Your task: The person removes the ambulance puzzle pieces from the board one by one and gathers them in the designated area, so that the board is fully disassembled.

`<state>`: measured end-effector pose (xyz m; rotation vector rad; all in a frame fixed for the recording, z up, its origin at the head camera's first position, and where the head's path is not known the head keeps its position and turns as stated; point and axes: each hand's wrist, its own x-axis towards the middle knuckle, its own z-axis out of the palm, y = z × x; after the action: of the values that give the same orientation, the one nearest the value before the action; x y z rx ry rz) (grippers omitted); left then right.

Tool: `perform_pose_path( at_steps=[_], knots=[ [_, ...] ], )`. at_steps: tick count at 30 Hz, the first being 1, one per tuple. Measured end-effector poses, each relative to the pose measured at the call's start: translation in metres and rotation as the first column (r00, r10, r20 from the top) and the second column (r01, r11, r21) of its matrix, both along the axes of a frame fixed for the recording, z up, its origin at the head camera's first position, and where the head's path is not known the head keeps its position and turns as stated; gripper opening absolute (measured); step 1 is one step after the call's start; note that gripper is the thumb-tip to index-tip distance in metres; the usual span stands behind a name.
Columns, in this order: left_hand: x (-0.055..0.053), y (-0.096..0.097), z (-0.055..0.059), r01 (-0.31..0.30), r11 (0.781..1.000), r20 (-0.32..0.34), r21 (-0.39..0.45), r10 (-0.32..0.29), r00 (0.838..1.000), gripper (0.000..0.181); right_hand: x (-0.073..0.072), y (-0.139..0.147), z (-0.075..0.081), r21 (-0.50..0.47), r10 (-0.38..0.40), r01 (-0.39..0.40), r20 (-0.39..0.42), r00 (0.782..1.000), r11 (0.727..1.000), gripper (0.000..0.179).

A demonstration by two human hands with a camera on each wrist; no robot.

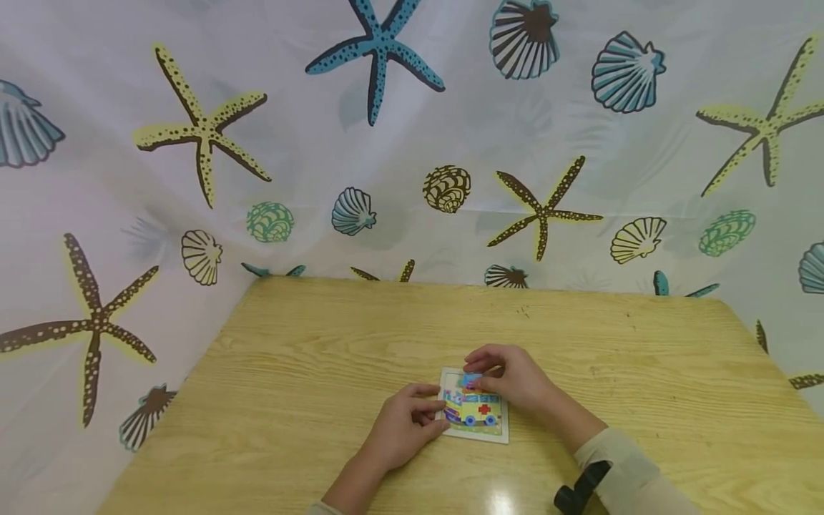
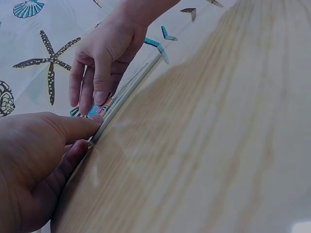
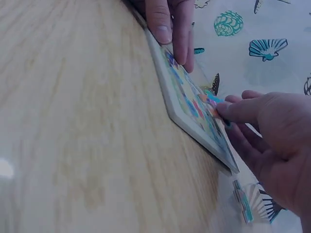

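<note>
pinch blue-and-orange puzzle piece (image 1: 472, 380) over far part of picture board (image 1: 476, 438), between thumb and fingers of right hand (image 1: 515, 375); cannot confirm contact with board. match outline to gap before pressing; avoid forcing. steady board's left edge with left hand (image 1: 402, 428), fingers apart. brace flat against wooden table (image 1: 322, 336).

A red cross (image 1: 485, 410) shows; it stands on the yellow vehicle (image 1: 473, 412) in the puzzle (image 1: 476, 438).
</note>
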<state>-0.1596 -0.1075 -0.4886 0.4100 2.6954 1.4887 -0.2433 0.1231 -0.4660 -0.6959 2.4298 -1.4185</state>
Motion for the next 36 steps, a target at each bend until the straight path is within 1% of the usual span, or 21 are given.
perform_pose_path(
  at_steps=[3, 9, 15, 19, 24, 31, 34, 36],
  knots=[
    [0.0, 0.0, 0.0, -0.001, 1.0, 0.003, -0.003, 0.001, 1.0, 0.031, -0.003, 0.004, 0.0, -0.049, -0.008, 0.011, 0.067, 0.998, 0.999, 0.033],
    [0.0, 0.001, -0.002, 0.004, 1.0, -0.007, -0.014, -0.004, 1.0, 0.032, -0.007, 0.015, -0.004, -0.104, -0.044, 0.055, 0.105, 0.994, 0.993, 0.039],
    [0.0, 0.001, -0.003, 0.006, 1.0, -0.016, -0.028, -0.007, 1.0, 0.032, -0.006, 0.025, -0.001, -0.143, -0.069, 0.095, 0.181, 0.981, 0.985, 0.045],
    [0.001, 0.0, -0.002, 0.015, 1.0, -0.004, -0.01, -0.015, 1.0, 0.039, -0.004, 0.033, 0.002, -0.145, -0.099, 0.132, 0.217, 0.971, 0.981, 0.047],
    [0.0, 0.001, -0.001, 0.017, 0.999, 0.022, 0.03, -0.018, 1.0, 0.052, -0.002, 0.047, 0.005, -0.146, -0.146, 0.183, 0.232, 0.962, 0.972, 0.046],
    [0.0, 0.001, -0.002, 0.0, 1.0, 0.024, 0.031, -0.001, 1.0, 0.052, 0.0, 0.076, 0.004, -0.107, -0.194, 0.221, 0.221, 0.956, 0.969, 0.047],
    [0.0, 0.001, -0.003, -0.003, 1.0, 0.018, 0.028, 0.003, 1.0, 0.052, 0.0, 0.091, 0.002, -0.086, -0.227, 0.252, 0.228, 0.947, 0.964, 0.048],
    [0.0, 0.001, -0.003, -0.005, 1.0, 0.012, 0.022, 0.004, 1.0, 0.051, -0.002, 0.101, 0.0, -0.085, -0.241, 0.269, 0.246, 0.939, 0.959, 0.049]
  ],
)
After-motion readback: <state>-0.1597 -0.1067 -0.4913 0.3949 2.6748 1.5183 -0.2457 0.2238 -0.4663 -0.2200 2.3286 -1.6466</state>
